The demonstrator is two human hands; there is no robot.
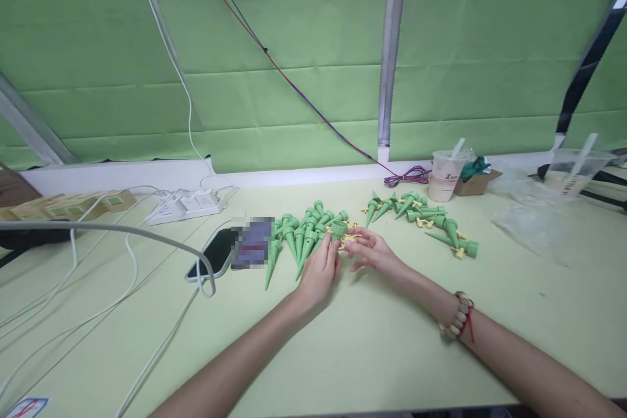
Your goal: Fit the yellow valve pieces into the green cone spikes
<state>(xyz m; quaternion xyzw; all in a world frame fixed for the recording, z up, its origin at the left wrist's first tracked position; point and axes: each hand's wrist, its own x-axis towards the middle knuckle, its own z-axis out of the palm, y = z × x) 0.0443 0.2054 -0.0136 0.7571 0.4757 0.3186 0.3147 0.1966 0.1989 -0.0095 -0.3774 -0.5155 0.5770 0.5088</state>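
My left hand (321, 269) is closed on a green watering spike (338, 229), whose round socket end points up above the fingers. Beside it my right hand (373, 252) has its fingers apart, close to some small yellow valve pieces (351, 240) just behind the fingertips. Whether a fingertip touches one of them is hard to see. Left of and behind my left hand lies a pile of green spikes (300, 233). A looser group of spikes with yellow valves on or beside them (425, 211) lies farther back to the right.
Left of the pile lie a phone (213, 255) and a blurred purple item (252, 245). White cables (130, 255) run from a power strip (189, 207) across the left side. Drink cups (445, 176), a small cardboard box (476, 183) and clear plastic bags (531, 222) stand or lie at right.
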